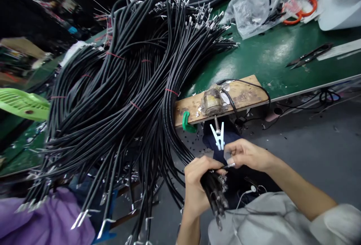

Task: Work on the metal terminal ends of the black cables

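Left hand: The left hand [197, 177] is closed round a bundle of black cables [211, 190]; the cut ends are left jutting out at its 4 to 5 o'clock, presumably gripped this way so that they do not splay.
Right hand: In the right hand [249, 155], at the left hand's 2 o'clock, thumb and finger are brought together at one silver tip [231, 165], apparently so that a single end is singled out; the tip is found at the right hand's 8 o'clock.
Clothes peg: The pale blue peg [218, 136] is held on the motor [212, 102] shaft, at the right hand's 10 o'clock.
Board: The motor is carried by a wooden board [248, 90], with a green clamp [186, 122] set at its edge, probably against shifting.
Cable pile: On the tabletop [273, 57], at the left hand's 11 o'clock, more cables [135, 83] are heaped, tied with red bands [171, 92], likely for order.
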Available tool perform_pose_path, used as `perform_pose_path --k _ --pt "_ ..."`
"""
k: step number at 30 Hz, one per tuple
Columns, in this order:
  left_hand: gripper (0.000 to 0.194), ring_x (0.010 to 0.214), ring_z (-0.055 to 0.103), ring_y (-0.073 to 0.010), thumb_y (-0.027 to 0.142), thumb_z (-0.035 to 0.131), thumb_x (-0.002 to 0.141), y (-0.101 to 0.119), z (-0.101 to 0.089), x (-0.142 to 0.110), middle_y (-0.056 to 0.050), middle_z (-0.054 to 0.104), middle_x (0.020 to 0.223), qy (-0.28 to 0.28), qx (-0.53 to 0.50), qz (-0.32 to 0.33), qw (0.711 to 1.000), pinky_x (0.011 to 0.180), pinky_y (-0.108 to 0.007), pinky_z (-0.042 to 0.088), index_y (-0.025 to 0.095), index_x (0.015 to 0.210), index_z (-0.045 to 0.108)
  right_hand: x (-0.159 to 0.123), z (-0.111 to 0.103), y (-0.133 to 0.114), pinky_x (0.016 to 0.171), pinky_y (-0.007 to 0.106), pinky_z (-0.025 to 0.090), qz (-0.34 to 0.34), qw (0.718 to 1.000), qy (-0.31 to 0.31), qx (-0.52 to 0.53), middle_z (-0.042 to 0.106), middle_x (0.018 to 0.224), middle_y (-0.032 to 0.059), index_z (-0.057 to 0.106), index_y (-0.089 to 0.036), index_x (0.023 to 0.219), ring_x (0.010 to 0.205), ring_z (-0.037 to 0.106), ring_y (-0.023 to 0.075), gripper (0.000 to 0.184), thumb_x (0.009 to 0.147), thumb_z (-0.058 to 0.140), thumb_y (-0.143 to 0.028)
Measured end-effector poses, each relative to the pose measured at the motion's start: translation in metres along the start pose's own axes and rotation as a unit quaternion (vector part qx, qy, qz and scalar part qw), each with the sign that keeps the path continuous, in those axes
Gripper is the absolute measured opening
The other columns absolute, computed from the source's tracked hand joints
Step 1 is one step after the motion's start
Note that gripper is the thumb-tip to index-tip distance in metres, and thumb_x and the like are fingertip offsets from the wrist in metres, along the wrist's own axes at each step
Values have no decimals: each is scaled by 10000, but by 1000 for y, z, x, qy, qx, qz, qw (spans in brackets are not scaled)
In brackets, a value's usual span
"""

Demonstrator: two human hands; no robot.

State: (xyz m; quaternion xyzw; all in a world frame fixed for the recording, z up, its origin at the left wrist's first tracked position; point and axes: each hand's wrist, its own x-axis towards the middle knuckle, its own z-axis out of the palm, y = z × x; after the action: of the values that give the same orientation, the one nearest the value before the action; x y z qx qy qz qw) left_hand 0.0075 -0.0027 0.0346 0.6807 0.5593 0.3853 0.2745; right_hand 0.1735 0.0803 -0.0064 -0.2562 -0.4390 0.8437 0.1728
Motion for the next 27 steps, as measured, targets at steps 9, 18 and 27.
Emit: perform_pose_path --k 9,18,27 --pt "81 571 592 -114 184 706 774 -2 9 4 16 655 647 137 -49 57 988 565 -219 460 185 744 631 1 -1 -3 619 256 410 -172 964 172 -111 558 647 20 632 -138 723 631 491 127 469 903 469 -539" --pt "118 565 577 -121 267 711 787 11 25 19 -6 635 643 247 -66 -7 967 565 -222 465 174 730 667 48 18 -13 559 226 466 -177 950 65 247 640 677 46 715 -118 783 599 567 120 409 734 718 -524" --pt "151 528 580 -121 291 680 810 5 23 16 -21 646 637 197 -59 -34 978 557 -224 465 158 742 701 47 17 -1 525 206 430 -146 937 21 315 632 704 46 710 -114 812 577 545 101 389 750 718 -498"
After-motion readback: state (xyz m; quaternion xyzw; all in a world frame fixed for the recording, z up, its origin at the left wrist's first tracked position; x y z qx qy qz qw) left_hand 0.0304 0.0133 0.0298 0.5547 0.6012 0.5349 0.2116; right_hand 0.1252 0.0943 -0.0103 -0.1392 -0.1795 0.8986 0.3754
